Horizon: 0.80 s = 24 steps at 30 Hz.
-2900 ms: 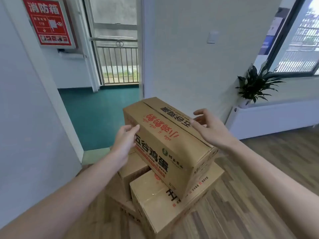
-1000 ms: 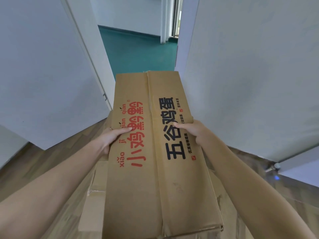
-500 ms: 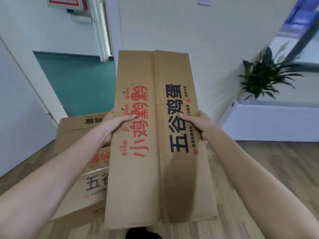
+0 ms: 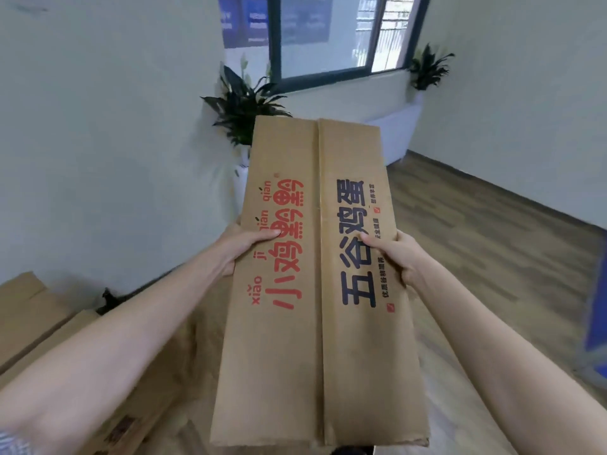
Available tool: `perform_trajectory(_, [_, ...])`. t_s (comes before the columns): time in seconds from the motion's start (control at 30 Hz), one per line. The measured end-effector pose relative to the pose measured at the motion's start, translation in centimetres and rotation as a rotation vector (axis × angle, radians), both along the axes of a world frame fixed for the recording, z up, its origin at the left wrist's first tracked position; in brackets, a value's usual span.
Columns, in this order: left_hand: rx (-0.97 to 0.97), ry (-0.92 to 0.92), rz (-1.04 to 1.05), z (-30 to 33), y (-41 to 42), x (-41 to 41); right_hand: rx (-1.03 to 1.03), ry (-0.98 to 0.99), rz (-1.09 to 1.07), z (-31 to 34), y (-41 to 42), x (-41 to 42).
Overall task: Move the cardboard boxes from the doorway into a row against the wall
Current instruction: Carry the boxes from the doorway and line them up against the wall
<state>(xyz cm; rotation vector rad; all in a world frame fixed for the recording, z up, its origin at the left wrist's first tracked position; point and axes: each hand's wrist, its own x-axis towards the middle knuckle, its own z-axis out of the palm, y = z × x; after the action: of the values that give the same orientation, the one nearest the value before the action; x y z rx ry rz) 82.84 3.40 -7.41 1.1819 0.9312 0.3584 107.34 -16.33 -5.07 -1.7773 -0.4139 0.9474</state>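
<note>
I hold a long brown cardboard box [image 4: 315, 356] with red and black Chinese print in front of my chest, lifted off the floor. My left hand [image 4: 244, 246] grips its left side with the thumb on top. On the opposite side, my right hand [image 4: 399, 257] grips the edge the same way. Other cardboard boxes [image 4: 29, 316] lie low at the left, partly behind my left forearm. The white wall [image 4: 115, 159] runs along the left.
A potted plant [image 4: 241, 110] stands by the wall just beyond the box, with a second plant [image 4: 427, 65] at the far right corner. A low white cabinet [image 4: 394, 133] sits under the window. Wooden floor [image 4: 476, 241] spreads to the right. A blue object [image 4: 596, 326] is at the right edge.
I have turned right, away from the doorway, with the box in both hands. The green hallway is out of view; the window and both plants are now ahead.
</note>
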Motion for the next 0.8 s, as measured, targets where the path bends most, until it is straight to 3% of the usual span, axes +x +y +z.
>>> perform_trajectory(0.27, [0.011,0.089,-0.298,-2.5,-8.3,30.9,-0.009,0.108,-0.317,-5.9,-14.7,23.2])
perform_trajectory(0.5, [-0.002,0.101,-0.541,-2.6,-17.4,57.0,-0.017,0.108,-0.537,-6.1,-27.0,43.4])
perform_trajectory(0.8, [0.009,0.105,-0.683,-4.9,-22.9,83.8,-0.006,0.118,-0.710,-7.8,-33.8,64.9])
